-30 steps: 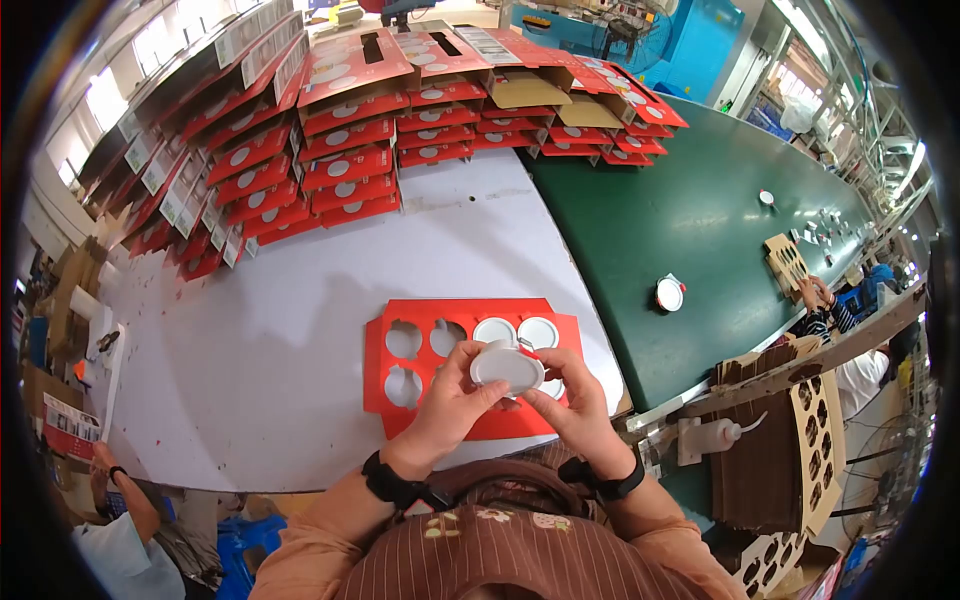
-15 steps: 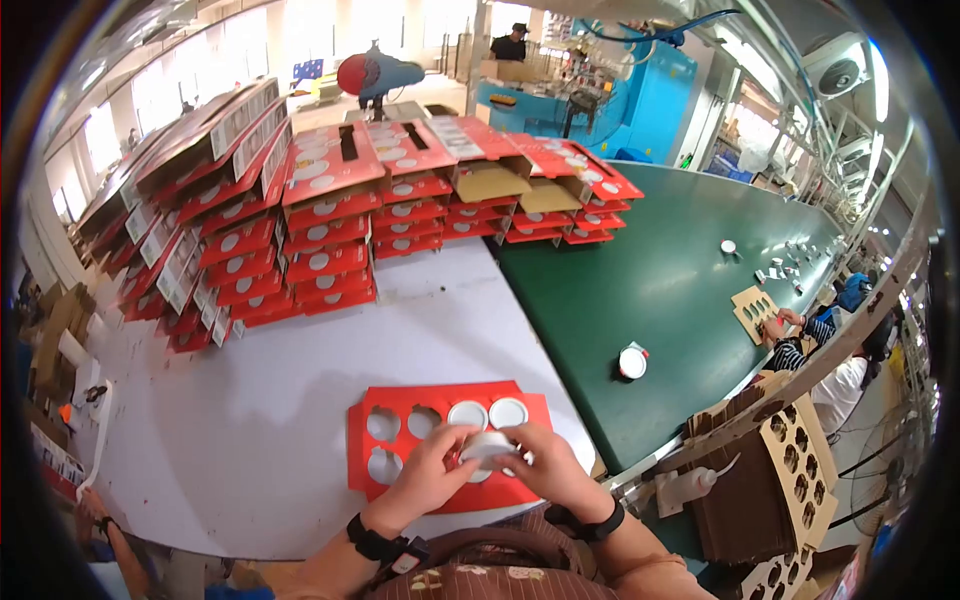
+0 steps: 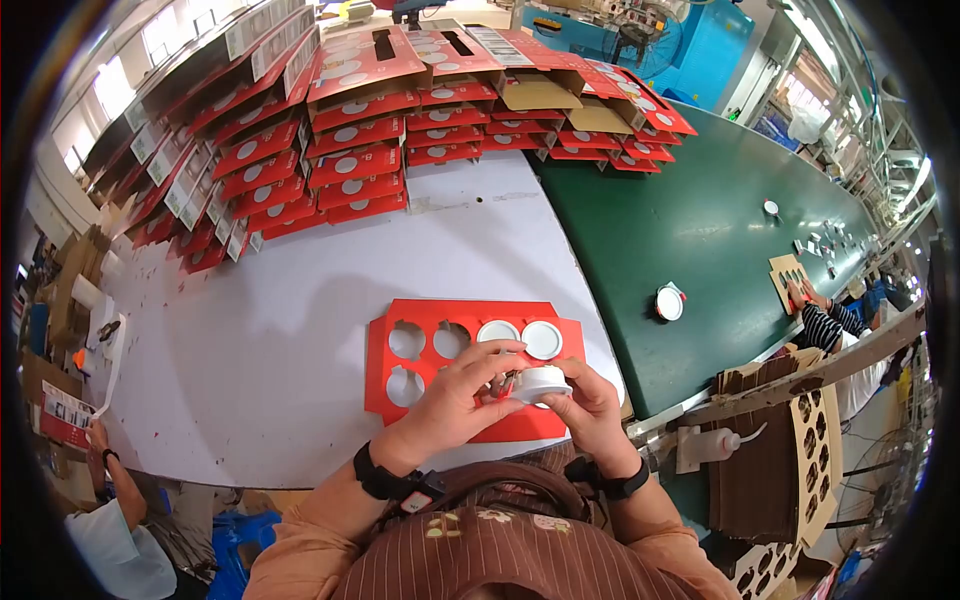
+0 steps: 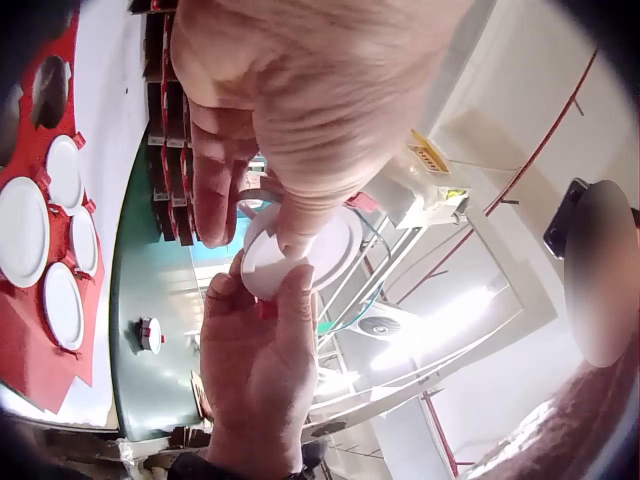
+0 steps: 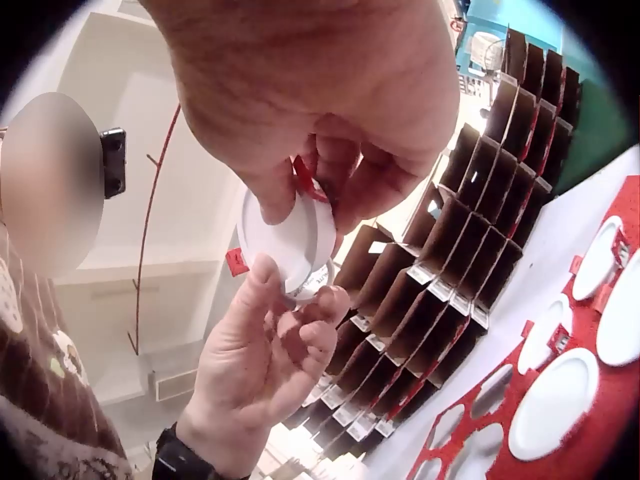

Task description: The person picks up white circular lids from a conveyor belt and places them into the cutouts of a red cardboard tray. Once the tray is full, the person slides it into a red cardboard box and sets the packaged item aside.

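Note:
Over a red cardboard panel (image 3: 428, 364) with round holes, both hands hold one white round lidded tub (image 3: 541, 385) with small red tabs. My left hand (image 3: 462, 392) grips its left side, thumb low and fingers over the top. My right hand (image 3: 594, 405) pinches the right side between thumb and fingers. In the left wrist view the tub's flat white face (image 4: 325, 255) lies under the thumbs. The right wrist view shows a red strip (image 5: 308, 178) by the right fingers. White round tubs (image 3: 542, 340) sit in holes on the panel's right side; left-hand holes show no tub.
Stacked red cartons (image 3: 355, 165) line the back of the white table (image 3: 250, 370). On the green belt (image 3: 640, 240) at right lies another white tub (image 3: 669, 303). A squeeze bottle (image 3: 712, 443) and brown card sheets (image 3: 755, 480) stand at lower right. Another person's hands (image 3: 808, 296) work farther along.
The tub has been turned in the hands, from its flat face showing upward to its side showing. The head view tilted up and then back down.

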`<state>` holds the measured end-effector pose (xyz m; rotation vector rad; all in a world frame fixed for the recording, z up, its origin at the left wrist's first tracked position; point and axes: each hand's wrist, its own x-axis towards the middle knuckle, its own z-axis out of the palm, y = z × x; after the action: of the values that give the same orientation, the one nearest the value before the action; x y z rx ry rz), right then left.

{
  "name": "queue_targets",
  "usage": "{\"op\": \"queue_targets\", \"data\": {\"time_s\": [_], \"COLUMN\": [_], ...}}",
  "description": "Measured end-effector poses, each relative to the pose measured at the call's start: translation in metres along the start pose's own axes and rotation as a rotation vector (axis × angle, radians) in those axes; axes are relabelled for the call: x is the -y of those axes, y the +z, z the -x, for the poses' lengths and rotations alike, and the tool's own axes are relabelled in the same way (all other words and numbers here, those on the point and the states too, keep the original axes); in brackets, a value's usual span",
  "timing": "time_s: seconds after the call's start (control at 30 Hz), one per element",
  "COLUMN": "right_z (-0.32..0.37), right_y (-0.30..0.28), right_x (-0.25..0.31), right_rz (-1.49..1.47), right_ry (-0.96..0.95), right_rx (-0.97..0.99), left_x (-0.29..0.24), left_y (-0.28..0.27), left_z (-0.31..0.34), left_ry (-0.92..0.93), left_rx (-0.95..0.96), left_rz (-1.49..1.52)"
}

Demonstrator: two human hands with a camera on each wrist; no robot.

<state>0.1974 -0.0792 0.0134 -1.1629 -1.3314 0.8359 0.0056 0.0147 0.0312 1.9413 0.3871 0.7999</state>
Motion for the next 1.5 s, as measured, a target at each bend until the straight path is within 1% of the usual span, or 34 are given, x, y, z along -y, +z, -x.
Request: {"op": "queue_targets", "data": {"time_s": [0.03, 0.1, 0.13, 0.17, 0.2, 0.23, 0.27, 0.3, 0.33, 0.37, 0.4, 0.43, 0.47, 0.53, 0.57, 0.63, 0.7, 0.77, 0.8, 0.83, 0.9, 0.93, 1.0, 1.03, 1.1, 1.13, 1.2, 1.33, 1.37, 1.4, 1.43, 1.47, 1.5], "right_z": [0.000, -0.004, -0.009, -0.013, -0.014, -0.014, -0.015, -0.016, -0.017, -0.019, -0.020, -0.023, -0.027, -0.036, -0.041, -0.050, -0.055, -0.059, -0.059, -0.060, -0.060, -0.059, -0.059, -0.060, -0.061, -0.061, -0.060, -0.056, -0.053, -0.053, -0.056, -0.056, -0.053], "right_y": [-0.001, -0.001, -0.002, -0.002, -0.004, -0.008, -0.010, -0.009, -0.009, -0.009, -0.009, -0.008, -0.006, 0.000, 0.004, 0.011, 0.018, 0.024, 0.027, 0.030, 0.034, 0.035, 0.041, 0.044, 0.052, 0.055, 0.059, 0.060, 0.061, 0.061, 0.061, 0.058, 0.057], "right_x": [-0.001, 0.003, 0.010, 0.014, 0.013, 0.013, 0.012, 0.009, 0.005, -0.001, -0.012, -0.022, -0.032, -0.047, -0.050, -0.052, -0.055, -0.060, -0.063, -0.064, -0.065, -0.070, -0.080, -0.080, -0.077, -0.078, -0.084, -0.087, -0.098, -0.098, -0.082, -0.096, -0.100], "right_rz": [0.012, 0.022, 0.161, 0.299, 0.295, 0.369, 0.444, 0.439, 0.350, 0.262, 0.195, 0.195, 0.128, 0.048, 0.048, -0.014, -0.016, -0.016, -0.004, -0.004, 0.156, 0.158, 0.399, 0.400, 0.504, 0.521, 0.510, 0.458, 0.581, 0.589, 0.613, 0.658, 0.565], "right_ry": [0.012, 0.025, -0.066, -0.158, -0.160, -0.082, -0.004, -0.006, 0.150, 0.304, 0.323, 0.325, 0.377, 0.444, 0.448, 0.561, 0.583, 0.603, 0.585, 0.590, 0.560, 0.564, 0.424, 0.424, 0.419, 0.380, 0.378, 0.401, 0.315, 0.393, 0.440, 0.404, 0.334], "right_rx": [0.006, 0.017, 0.024, 0.031, 0.034, 0.079, 0.126, 0.133, 0.091, 0.048, 0.009, 0.013, -0.005, -0.044, -0.041, -0.055, -0.075, -0.058, -0.055, -0.053, -0.020, -0.017, -0.042, -0.042, -0.033, -0.038, -0.031, -0.016, -0.035, -0.009, 0.053, 0.080, 0.045], "left_x": [0.001, 0.002, 0.004, 0.008, 0.012, 0.020, 0.029, 0.031, 0.029, 0.037, 0.067, 0.098, 0.109, 0.120, 0.123, 0.121, 0.118, 0.116, 0.115, 0.114, 0.110, 0.107, 0.102, 0.101, 0.098, 0.096, 0.090, 0.098, 0.105, 0.109, 0.110, 0.117, 0.122], "left_y": [0.000, 0.000, 0.001, 0.001, 0.001, 0.001, 0.001, -0.001, -0.011, -0.023, -0.025, -0.025, -0.031, -0.044, -0.049, -0.056, -0.053, -0.051, -0.050, -0.048, -0.043, -0.040, -0.035, -0.033, -0.029, -0.028, -0.026, -0.024, -0.025, -0.027, -0.025, -0.023, -0.024], "left_z": [0.000, 0.001, 0.002, 0.002, 0.003, 0.005, 0.007, 0.008, 0.008, 0.005, 0.007, 0.010, 0.011, 0.008, 0.006, 0.001, 0.003, 0.007, 0.011, 0.014, 0.019, 0.021, 0.025, 0.026, 0.026, 0.025, 0.024, 0.031, 0.037, 0.037, 0.040, 0.039, 0.040], "left_ry": [-0.001, -0.089, -0.092, -0.174, -0.257, -0.262, -0.216, -0.170, -0.452, -0.753, -0.811, -0.865, -0.870, -1.068, -1.072, -1.148, -1.166, -1.181, -1.157, -1.161, -1.105, -1.108, -1.083, -1.083, -1.063, -1.063, -1.074, -1.059, -0.997, -0.911, -0.807, -0.893, -0.936], "left_rx": [-0.002, 0.012, 0.010, 0.033, 0.054, 0.050, 0.042, 0.034, 0.086, 0.046, -0.185, -0.415, -0.416, -0.458, -0.461, -0.384, -0.385, -0.357, -0.359, -0.360, -0.377, -0.377, -0.386, -0.385, -0.366, -0.364, -0.363, -0.345, -0.271, -0.195, -0.206, -0.224, -0.179], "left_rz": [0.000, 0.052, 0.051, 0.107, 0.161, 0.157, 0.110, 0.063, 0.389, 0.280, 0.256, 0.231, 0.233, 0.555, 0.557, 0.533, 0.499, 0.588, 0.648, 0.651, 0.673, 0.677, 0.636, 0.637, 0.638, 0.639, 0.604, 0.571, 0.543, 0.507, 0.495, 0.527, 0.490]}}
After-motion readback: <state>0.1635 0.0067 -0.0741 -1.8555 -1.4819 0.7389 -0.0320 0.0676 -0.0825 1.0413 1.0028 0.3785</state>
